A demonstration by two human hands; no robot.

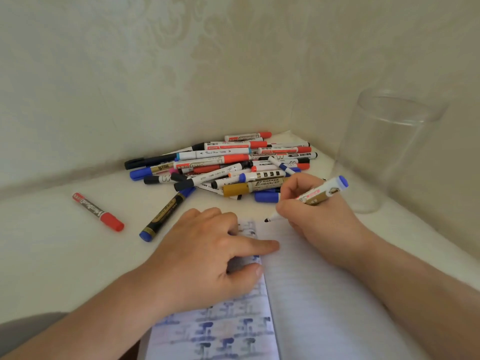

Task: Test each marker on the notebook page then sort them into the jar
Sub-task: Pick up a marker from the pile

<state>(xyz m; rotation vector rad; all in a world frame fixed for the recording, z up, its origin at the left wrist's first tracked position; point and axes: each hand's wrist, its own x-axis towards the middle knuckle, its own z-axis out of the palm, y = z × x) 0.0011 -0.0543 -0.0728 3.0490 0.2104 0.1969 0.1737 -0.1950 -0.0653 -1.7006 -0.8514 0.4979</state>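
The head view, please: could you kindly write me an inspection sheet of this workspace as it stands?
Surface: white table, set into a wall corner.
Job's things: open notebook, left page inked; clear jar, no markers visible inside; marker pile against the wall.
Clutter: red marker and blue-capped marker lying apart from the pile.
Hands: left hand presses the notebook; right hand grips an uncapped marker, tip at the right page.
Cables: nothing seen.
Surroundings: patterned cream wallpaper.

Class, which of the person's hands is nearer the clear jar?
Right. The right hand, holding a marker, is just left of the jar; the left hand rests on the notebook, farther left.
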